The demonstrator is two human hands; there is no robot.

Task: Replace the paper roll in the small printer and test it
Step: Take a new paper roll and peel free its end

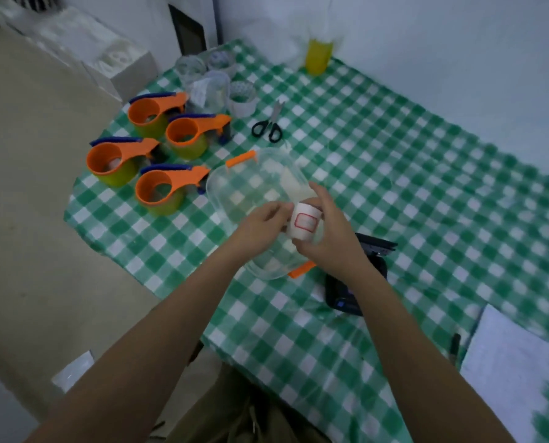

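Paper roll (303, 226), one, gripped by left hand (260, 226) and right hand (329, 243); four tape dispensers (145, 153).

Both bare forearms reach forward and converge. The left hand (260, 223) pinches with fingertips pointing right, and the right hand (329, 238) curls opposite it, fingers arched over the top, thumb underneath, the two hands nearly touching.

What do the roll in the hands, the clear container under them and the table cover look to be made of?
Roll: matte white paper, apparently labels, with a red-bordered label on its face. Clear container: glossy transparent plastic, since the checks show through it, with orange clips. Table cover: green-and-white checked sheet, slightly shiny, probably vinyl or oilcloth; it could be fabric.
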